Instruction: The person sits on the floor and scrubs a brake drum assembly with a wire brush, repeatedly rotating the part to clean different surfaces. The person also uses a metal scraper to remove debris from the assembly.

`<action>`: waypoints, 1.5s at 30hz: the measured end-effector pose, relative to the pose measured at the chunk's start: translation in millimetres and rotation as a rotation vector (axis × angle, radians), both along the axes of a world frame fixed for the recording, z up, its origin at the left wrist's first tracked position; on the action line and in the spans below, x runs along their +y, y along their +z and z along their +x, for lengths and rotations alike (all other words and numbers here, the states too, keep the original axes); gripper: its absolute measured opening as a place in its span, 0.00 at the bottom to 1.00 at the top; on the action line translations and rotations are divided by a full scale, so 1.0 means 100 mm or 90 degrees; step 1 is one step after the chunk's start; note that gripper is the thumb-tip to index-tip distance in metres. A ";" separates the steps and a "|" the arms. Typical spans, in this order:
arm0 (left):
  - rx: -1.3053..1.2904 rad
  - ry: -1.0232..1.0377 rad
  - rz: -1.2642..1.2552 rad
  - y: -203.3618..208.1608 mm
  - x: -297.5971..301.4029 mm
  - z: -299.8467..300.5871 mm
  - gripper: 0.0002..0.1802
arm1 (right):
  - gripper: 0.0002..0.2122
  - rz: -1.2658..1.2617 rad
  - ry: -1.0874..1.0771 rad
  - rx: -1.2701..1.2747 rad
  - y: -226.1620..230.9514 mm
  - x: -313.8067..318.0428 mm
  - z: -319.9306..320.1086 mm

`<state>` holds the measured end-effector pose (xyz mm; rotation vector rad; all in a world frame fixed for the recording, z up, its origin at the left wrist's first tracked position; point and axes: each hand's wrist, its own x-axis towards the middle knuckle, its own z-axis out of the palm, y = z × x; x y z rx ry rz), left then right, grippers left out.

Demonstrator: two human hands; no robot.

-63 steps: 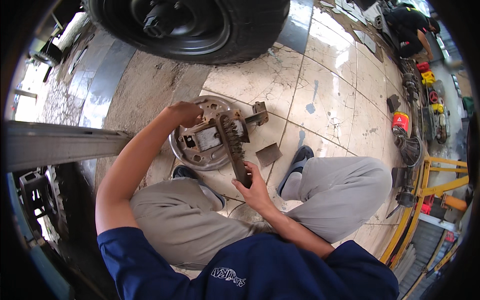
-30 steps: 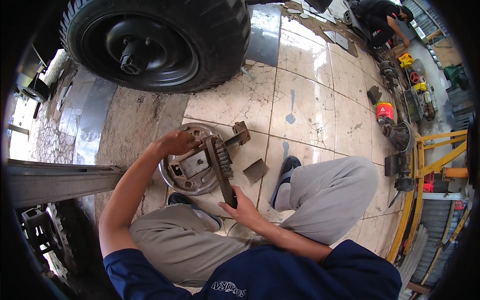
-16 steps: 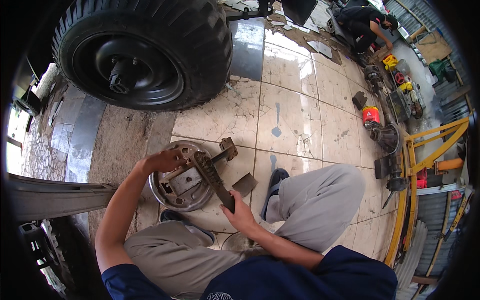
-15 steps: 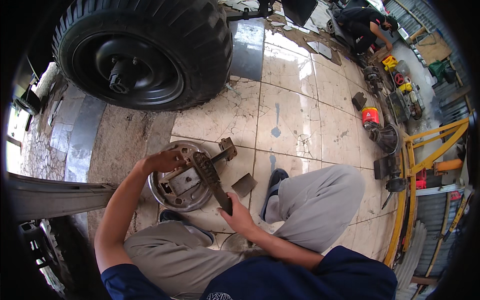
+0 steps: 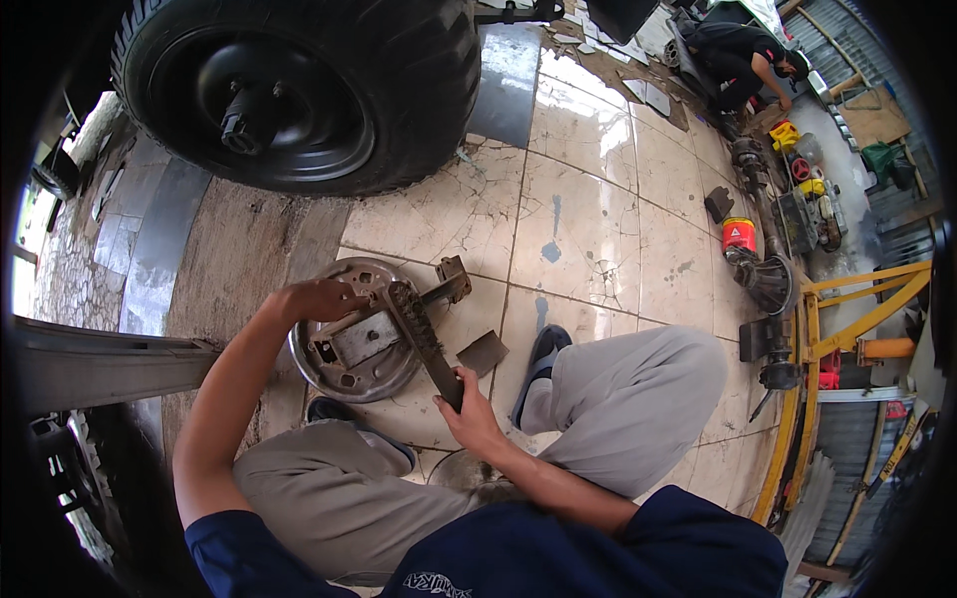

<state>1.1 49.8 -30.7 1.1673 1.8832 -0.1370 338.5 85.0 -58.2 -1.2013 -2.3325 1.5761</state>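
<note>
My right hand is closed around the handle of a wire brush. Its worn, dirty bristles lie over a grimy metal part with a flat rectangular face. That part rests across a round metal backing plate with holes, on the floor between my feet. A bracket-like end sticks out at its right. My left hand is closed on the upper left edge of the metal part; its fingertips are partly hidden. Just right of the brush lies a small flat brown piece.
A large tyre on a black wheel stands ahead at left. A grey metal beam reaches in from the left. Along the right are a red can, axle parts and a yellow frame. Another person bends down at far right.
The view has shifted slightly, moving the wheel and plate a little in the picture. Both hands keep their holds; the brush has hardly moved against the metal part.
</note>
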 end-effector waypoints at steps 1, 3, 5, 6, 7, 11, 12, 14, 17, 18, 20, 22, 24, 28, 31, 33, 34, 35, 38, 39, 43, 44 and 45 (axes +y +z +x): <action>0.016 -0.021 0.013 -0.04 -0.01 -0.02 0.33 | 0.27 0.025 0.029 -0.013 0.06 -0.01 0.00; -0.004 -0.013 -0.027 -0.14 -0.06 -0.08 0.35 | 0.27 0.030 0.080 -0.018 0.06 -0.12 -0.02; -0.006 -0.035 -0.022 -0.04 -0.06 -0.06 0.34 | 0.29 -0.013 0.071 -0.013 0.00 -0.09 -0.03; 0.001 -0.022 0.001 -0.07 -0.07 -0.07 0.33 | 0.29 -0.047 0.050 -0.013 -0.01 -0.07 -0.04; -0.017 -0.034 -0.009 0.15 0.01 0.01 0.34 | 0.29 -0.042 0.036 0.003 -0.01 -0.02 -0.03; 0.017 -0.036 0.022 0.06 0.00 0.01 0.26 | 0.28 -0.077 0.052 -0.012 0.13 0.00 -0.06; 0.028 -0.018 0.005 0.07 -0.01 0.02 0.26 | 0.28 -0.108 0.060 -0.004 0.06 -0.01 -0.05; 0.032 -0.006 -0.018 0.06 -0.01 0.03 0.27 | 0.27 -0.168 0.077 0.013 0.03 -0.03 -0.10; 0.012 -0.023 -0.027 0.05 0.00 -0.01 0.31 | 0.23 -0.285 -0.042 0.155 0.11 -0.13 -0.08; 0.004 -0.029 -0.027 0.06 0.00 -0.01 0.33 | 0.22 -0.296 -0.087 0.210 0.12 -0.13 -0.08; 0.008 -0.025 -0.030 0.11 -0.01 0.02 0.34 | 0.22 -0.209 -0.123 0.249 0.13 -0.12 -0.08; 0.026 -0.008 -0.030 0.13 0.02 0.07 0.32 | 0.22 -0.071 -0.116 0.251 0.16 -0.08 -0.09; 0.016 -0.007 -0.040 0.06 0.00 0.04 0.31 | 0.22 0.118 -0.069 0.211 0.20 -0.01 -0.09; -0.009 0.009 -0.057 0.13 0.01 0.03 0.32 | 0.24 0.196 -0.003 0.214 0.23 0.00 -0.10; 0.013 -0.003 -0.036 0.06 -0.02 0.03 0.31 | 0.24 0.126 0.015 0.196 0.26 -0.06 -0.08; 0.017 -0.001 -0.037 0.07 -0.01 0.06 0.31 | 0.25 0.137 -0.003 0.214 0.19 -0.04 -0.08; 0.015 0.000 -0.030 0.04 -0.02 0.05 0.31 | 0.26 0.097 0.001 0.203 0.21 -0.05 -0.08; 0.012 0.000 -0.022 0.01 -0.03 0.03 0.31 | 0.27 0.058 0.006 0.193 0.24 -0.08 -0.07; 0.010 0.000 -0.010 -0.03 -0.07 0.00 0.31 | 0.30 0.065 0.089 0.196 0.27 -0.10 -0.04; 0.005 -0.001 -0.011 -0.03 -0.07 -0.01 0.31 | 0.30 0.069 0.099 0.200 0.26 -0.09 -0.05; -0.017 -0.004 -0.039 0.01 -0.01 0.01 0.34 | 0.31 0.109 0.029 0.184 0.22 -0.03 -0.08; -0.022 -0.004 -0.049 0.03 0.01 0.02 0.36 | 0.32 0.095 0.066 0.196 0.22 -0.08 -0.07; -0.018 -0.045 -0.037 0.04 0.00 0.02 0.32 | 0.32 0.081 0.102 0.207 0.23 -0.15 -0.07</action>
